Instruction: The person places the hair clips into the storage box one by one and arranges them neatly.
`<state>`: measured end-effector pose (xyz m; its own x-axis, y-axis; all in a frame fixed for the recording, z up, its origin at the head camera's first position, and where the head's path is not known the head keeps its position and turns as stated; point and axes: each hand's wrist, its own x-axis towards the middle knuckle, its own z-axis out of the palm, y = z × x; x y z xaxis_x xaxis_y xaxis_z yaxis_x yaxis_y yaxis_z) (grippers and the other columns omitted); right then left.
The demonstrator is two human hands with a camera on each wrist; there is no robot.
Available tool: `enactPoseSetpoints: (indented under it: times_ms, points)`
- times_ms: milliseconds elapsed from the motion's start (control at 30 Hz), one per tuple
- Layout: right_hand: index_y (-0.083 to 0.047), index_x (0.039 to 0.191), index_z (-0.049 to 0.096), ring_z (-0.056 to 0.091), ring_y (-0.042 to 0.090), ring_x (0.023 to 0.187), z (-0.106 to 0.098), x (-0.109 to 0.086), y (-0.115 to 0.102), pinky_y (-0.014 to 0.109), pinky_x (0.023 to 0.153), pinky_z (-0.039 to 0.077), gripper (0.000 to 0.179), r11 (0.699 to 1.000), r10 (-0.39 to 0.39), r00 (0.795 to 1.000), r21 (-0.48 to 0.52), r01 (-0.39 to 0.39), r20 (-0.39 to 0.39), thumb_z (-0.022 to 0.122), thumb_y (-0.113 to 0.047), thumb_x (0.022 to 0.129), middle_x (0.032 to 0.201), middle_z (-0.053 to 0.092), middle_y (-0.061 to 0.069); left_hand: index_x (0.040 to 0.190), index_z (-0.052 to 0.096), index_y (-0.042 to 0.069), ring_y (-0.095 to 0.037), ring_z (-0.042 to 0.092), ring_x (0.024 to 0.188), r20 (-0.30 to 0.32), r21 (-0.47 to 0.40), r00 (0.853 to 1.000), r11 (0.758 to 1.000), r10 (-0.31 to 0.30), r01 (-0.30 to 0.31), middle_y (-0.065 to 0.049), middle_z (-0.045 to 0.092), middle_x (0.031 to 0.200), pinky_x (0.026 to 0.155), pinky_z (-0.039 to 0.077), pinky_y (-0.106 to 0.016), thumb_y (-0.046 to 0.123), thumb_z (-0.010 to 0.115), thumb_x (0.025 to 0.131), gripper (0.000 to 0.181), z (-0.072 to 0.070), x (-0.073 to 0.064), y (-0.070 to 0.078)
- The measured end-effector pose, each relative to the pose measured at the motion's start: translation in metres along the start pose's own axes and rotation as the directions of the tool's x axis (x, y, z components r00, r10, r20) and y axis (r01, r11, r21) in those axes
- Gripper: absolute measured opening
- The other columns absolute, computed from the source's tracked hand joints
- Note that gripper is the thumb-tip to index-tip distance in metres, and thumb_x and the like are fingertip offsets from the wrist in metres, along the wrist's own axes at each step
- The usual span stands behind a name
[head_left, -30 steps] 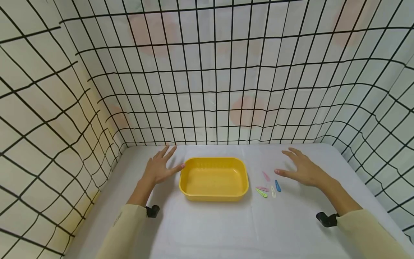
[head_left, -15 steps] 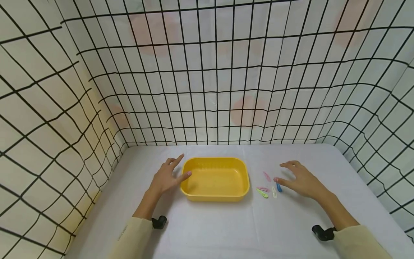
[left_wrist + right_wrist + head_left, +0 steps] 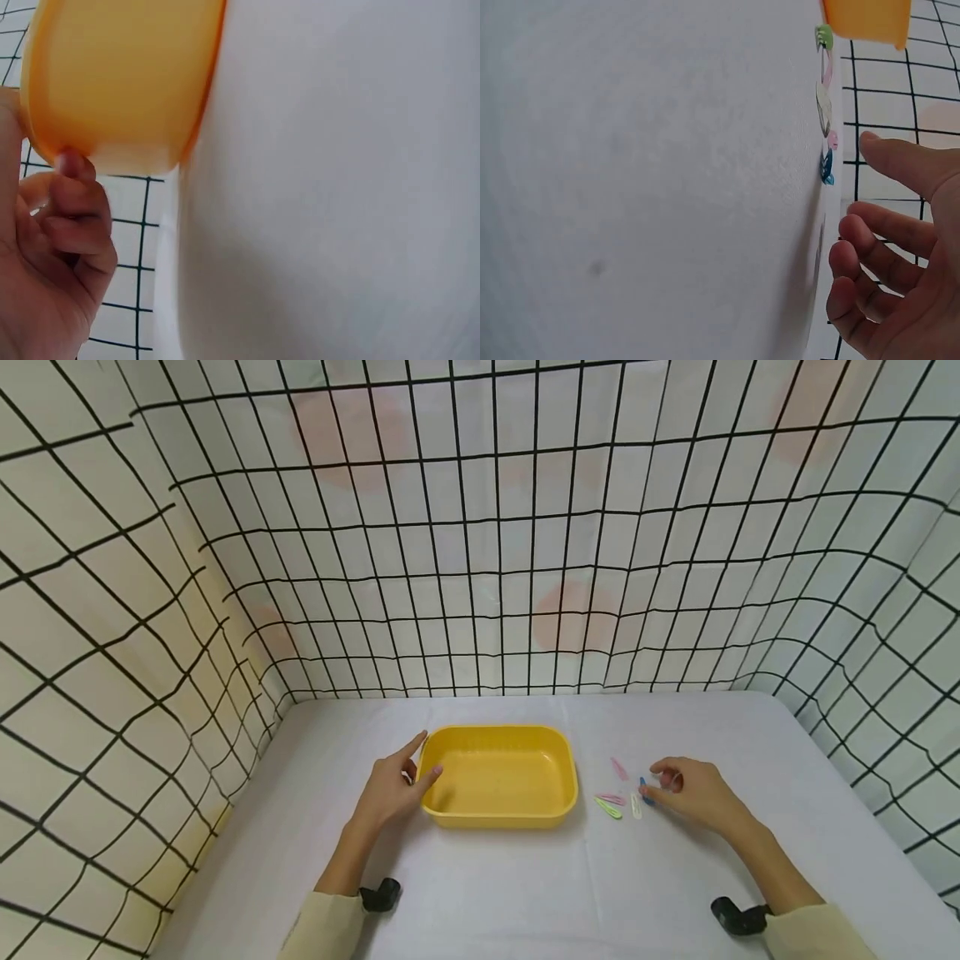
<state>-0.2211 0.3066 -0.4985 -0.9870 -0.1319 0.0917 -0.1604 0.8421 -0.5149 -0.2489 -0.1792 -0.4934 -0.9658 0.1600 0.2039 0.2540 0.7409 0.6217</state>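
A yellow plastic basin [image 3: 498,818] sits on the white-covered table. My left hand [image 3: 390,789] grips its left rim, thumb over the edge and the other fingers against the outside wall; in the left wrist view a fingertip [image 3: 71,163] meets that wall. To the basin's right lie several snap hair clips: a green one [image 3: 608,808], a white one [image 3: 636,807], a pink one [image 3: 618,768], another pink one [image 3: 611,798] and a blue one [image 3: 642,783]. My right hand [image 3: 697,793] is over the blue clip, thumb apart from the loosely bent fingers in the right wrist view.
White cloth walls with a black wire grid [image 3: 480,593] rise behind the table and on both sides. White cloth covers the tabletop [image 3: 510,893]. A black wrist camera [image 3: 380,895] is on the left wrist, another [image 3: 738,917] on the right.
My left hand has come in from the left and taken hold of the basin's rim. My right hand has lowered toward the blue clip, its fingers bending more. The clips lie where they were.
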Motion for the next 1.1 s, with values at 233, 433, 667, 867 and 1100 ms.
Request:
enactPoseSetpoints:
  times_ms: [233, 433, 667, 867, 1100]
  points:
    - [0.000, 0.111, 0.072, 0.051, 0.016, 0.078, 0.006, -0.004, -0.001, 0.024, 0.064, 0.042, 0.045, 0.998, 0.050, 0.997, 0.033, -0.052, 0.054, 0.081, -0.036, 0.086, 0.083, 0.060, 0.000, 0.146, 0.059, 0.012, -0.006, 0.038, 0.050, -0.057, -0.072, 0.998, 0.997, 0.019, -0.023, 0.003, 0.048, 0.059, 0.049, 0.031, -0.020, 0.026, 0.071, 0.095, 0.055, 0.003, -0.002, 0.002]
    - [0.001, 0.108, 0.073, 0.049, 0.014, 0.074, 0.010, -0.005, -0.001, 0.023, 0.062, 0.040, 0.038, 0.999, 0.017, 0.999, 0.043, -0.019, 0.046, 0.082, -0.029, 0.086, 0.079, 0.058, -0.002, 0.143, 0.062, 0.009, -0.005, 0.036, 0.049, -0.089, -0.101, 0.996, 0.994, 0.021, -0.030, 0.004, 0.047, 0.057, 0.048, 0.029, -0.019, 0.024, 0.071, 0.095, 0.051, 0.006, -0.002, 0.002]
    - [0.001, 0.104, 0.074, 0.049, 0.009, 0.070, 0.010, -0.007, -0.001, 0.022, 0.061, 0.042, 0.031, 0.998, -0.031, 0.999, 0.047, 0.031, 0.005, 0.082, -0.022, 0.085, 0.077, 0.059, -0.004, 0.142, 0.064, 0.012, -0.008, 0.036, 0.049, -0.112, -0.140, 0.993, 0.990, -0.020, 0.004, 0.004, 0.047, 0.057, 0.049, 0.029, -0.020, 0.025, 0.072, 0.095, 0.049, 0.008, -0.002, 0.001]
    - [0.000, 0.103, 0.073, 0.049, 0.008, 0.070, 0.011, -0.005, -0.003, 0.022, 0.061, 0.042, 0.028, 0.999, -0.034, 0.999, 0.040, 0.034, 0.012, 0.081, -0.020, 0.085, 0.077, 0.058, -0.004, 0.139, 0.066, 0.013, -0.008, 0.040, 0.051, -0.137, -0.209, 0.988, 0.977, -0.071, 0.041, 0.002, 0.051, 0.058, 0.049, 0.033, -0.020, 0.022, 0.074, 0.094, 0.046, 0.010, 0.000, 0.002]
    - [-0.002, 0.098, 0.073, 0.050, 0.012, 0.071, 0.011, -0.002, -0.008, 0.022, 0.061, 0.042, 0.020, 1.000, -0.017, 0.999, 0.024, 0.017, 0.027, 0.078, -0.016, 0.084, 0.076, 0.059, -0.002, 0.138, 0.068, 0.014, -0.010, 0.044, 0.053, -0.159, -0.269, 0.981, 0.961, -0.109, 0.063, 0.001, 0.055, 0.061, 0.049, 0.035, -0.020, 0.020, 0.073, 0.095, 0.043, 0.014, 0.002, 0.005]
